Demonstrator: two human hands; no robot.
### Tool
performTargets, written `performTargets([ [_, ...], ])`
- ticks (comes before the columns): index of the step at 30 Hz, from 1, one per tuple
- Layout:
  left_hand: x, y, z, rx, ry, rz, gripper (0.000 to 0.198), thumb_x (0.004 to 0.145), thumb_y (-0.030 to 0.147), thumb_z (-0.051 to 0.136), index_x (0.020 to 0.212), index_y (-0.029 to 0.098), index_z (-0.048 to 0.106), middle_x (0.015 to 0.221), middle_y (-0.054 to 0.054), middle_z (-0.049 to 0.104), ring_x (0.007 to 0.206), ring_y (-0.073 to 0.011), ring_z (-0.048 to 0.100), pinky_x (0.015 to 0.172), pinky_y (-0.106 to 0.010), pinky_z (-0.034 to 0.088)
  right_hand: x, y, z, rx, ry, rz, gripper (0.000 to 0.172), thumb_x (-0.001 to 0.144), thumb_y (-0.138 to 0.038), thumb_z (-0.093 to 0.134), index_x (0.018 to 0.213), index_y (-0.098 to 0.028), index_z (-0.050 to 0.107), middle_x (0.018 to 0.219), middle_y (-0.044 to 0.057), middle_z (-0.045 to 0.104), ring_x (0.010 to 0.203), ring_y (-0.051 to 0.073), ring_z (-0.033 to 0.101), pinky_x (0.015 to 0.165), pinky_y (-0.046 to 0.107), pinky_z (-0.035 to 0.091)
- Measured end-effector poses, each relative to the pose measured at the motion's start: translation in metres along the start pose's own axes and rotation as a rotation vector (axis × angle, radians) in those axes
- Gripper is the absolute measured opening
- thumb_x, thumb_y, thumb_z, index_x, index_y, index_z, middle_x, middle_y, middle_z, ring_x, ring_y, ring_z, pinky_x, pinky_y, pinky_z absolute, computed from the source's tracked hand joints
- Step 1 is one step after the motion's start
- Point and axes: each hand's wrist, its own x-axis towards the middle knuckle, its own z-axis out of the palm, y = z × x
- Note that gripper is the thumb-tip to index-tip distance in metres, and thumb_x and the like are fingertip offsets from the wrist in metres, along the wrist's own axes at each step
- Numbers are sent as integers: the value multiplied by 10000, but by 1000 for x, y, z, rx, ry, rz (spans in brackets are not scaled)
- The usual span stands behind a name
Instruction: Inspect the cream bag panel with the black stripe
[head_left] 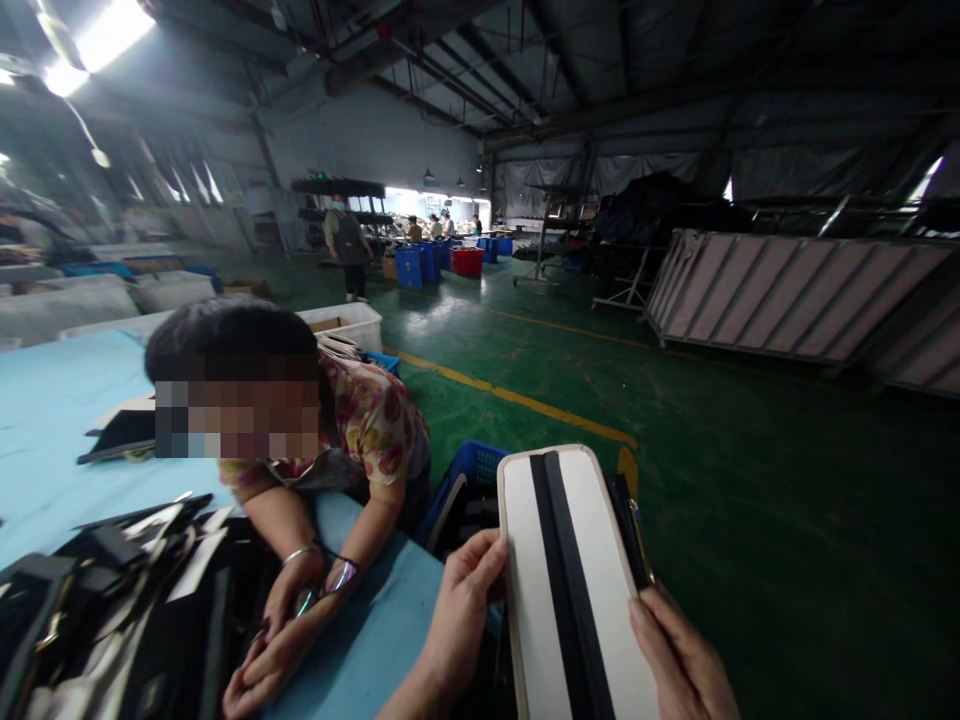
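Observation:
I hold a white rectangular pouch (592, 590) with a black stripe down its middle, raised in front of me at the lower centre. My left hand (461, 610) grips its left edge with the fingers curled over the rim. My right hand (686, 660) clasps its right edge near the bottom. A black part with a gold trim shows along the pouch's right side. Below the pouch stands a blue plastic crate (469, 475).
A co-worker (330, 440) in a floral shirt leans on the blue-covered table (52, 420), hands folded. A heap of black bag parts (127, 610) lies at the lower left. A white bin (352, 322) stands behind. Green floor with a yellow line (525, 400) stretches right; leaning panels (787, 295) and distant workers stand beyond.

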Motion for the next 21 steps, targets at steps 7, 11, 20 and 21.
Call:
performTargets([
  [7, -5, -22, 7, 16, 15, -18, 429, 812, 577, 614, 844, 149, 619, 748, -6, 579, 673, -107, 467, 635, -240, 332, -6, -16, 10, 7, 82, -36, 692, 647, -740, 680, 1077, -200, 734, 1304, 94, 640, 1280, 333, 537, 1099, 422, 480],
  [11, -20, -64, 6, -45, -102, -161, 548, 716, 646, 685, 919, 138, 672, 687, -17, 604, 610, -114, 491, 617, -259, 363, -6, -24, 18, 15, 113, 1, 750, 656, -798, 609, 1047, -171, 734, 1263, 116, 664, 1246, 333, 559, 1068, 384, 498],
  [20, -29, -90, 8, 45, -99, -195, 684, 679, 745, 632, 1020, 154, 681, 756, -58, 636, 710, -182, 548, 647, -286, 408, -5, -16, 8, 23, 194, 192, 765, 638, -773, 639, 1105, -171, 709, 1255, 116, 665, 1249, 347, 549, 1073, 451, 480],
  [21, -30, -86, 10, 114, -111, -160, 654, 701, 754, 594, 961, 161, 688, 716, -48, 604, 697, -179, 526, 635, -285, 395, -4, -12, 6, 27, 204, 219, 743, 644, -751, 656, 1124, -185, 702, 1283, 111, 650, 1272, 349, 532, 1093, 473, 461],
])
